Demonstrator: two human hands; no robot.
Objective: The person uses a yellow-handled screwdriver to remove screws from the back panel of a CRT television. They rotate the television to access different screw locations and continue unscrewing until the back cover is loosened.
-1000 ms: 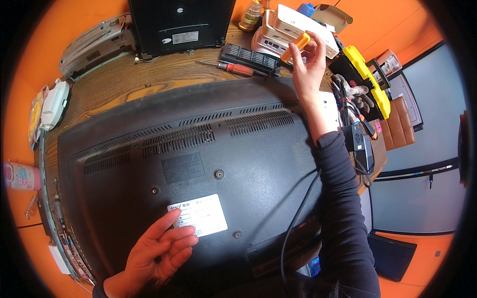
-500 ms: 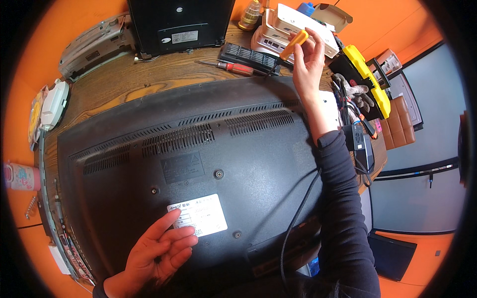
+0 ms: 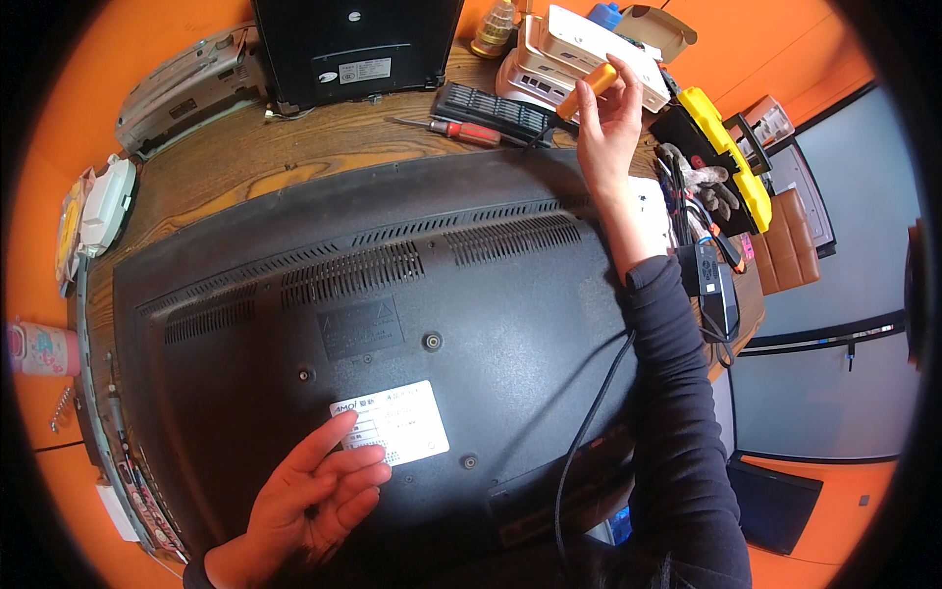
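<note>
A black flat-screen television (image 3: 530, 363) lies with its vented back up on the wooden table. My right hand (image 3: 610, 123) reaches past its far edge, closed around the orange-yellow handle of a screwdriver (image 3: 587, 92). The tool tilts down to the left, its dark shaft pointing toward a black rack of screwdriver bits (image 3: 496, 116). Over the television's white label (image 3: 412, 422), my left hand (image 3: 309, 496) hovers or rests with loosely bent fingers apart and nothing in them; whether it touches the panel I cannot tell.
A red-handled screwdriver (image 3: 466, 133) lies by the bit rack. White router-like boxes (image 3: 589, 59) are stacked behind. On the right sit a black-and-yellow toolbox (image 3: 721, 147), gloves (image 3: 702, 182) and a black power adapter (image 3: 702, 270). A black cable (image 3: 589, 417) crosses the television.
The screwdriver's handle has turned slightly and shifted a little to the right in my right hand. My left hand stays where it was.
</note>
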